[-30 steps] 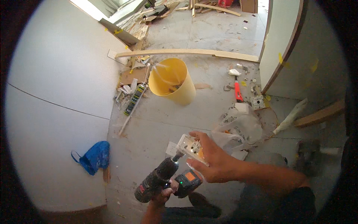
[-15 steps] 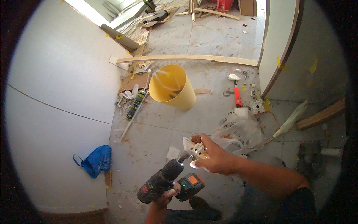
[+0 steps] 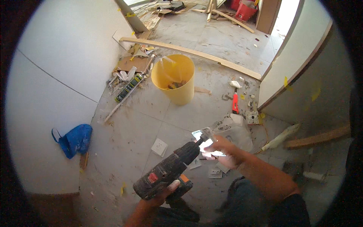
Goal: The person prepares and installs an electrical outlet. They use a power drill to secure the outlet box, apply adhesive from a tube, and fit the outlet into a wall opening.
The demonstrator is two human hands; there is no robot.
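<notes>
My left hand (image 3: 163,193) is wrapped round the grip of a dark, dusty cordless drill (image 3: 166,170), which points up and to the right. Its lamp throws a bright glare on a white socket plate (image 3: 206,143) pinched in my right hand (image 3: 227,149). The drill's bit reaches the plate; whether it touches a screw I cannot make out. On the floor nearby, another white socket plate (image 3: 159,147) lies left of the plate I hold, and more white plates (image 3: 215,172) lie below my right hand.
A yellow bucket (image 3: 187,85) with some debris inside stands ahead. A clear plastic bag (image 3: 238,130) and a red-handled tool (image 3: 235,103) lie to the right. At left are a blue bag (image 3: 77,140) and a foam can (image 3: 128,88). A wooden strip (image 3: 181,51) crosses the floor beyond.
My right hand has turned the socket plate, so its back body no longer shows and a glare covers it. The drill has swung up and right with its bit at the plate. The view has shifted.
</notes>
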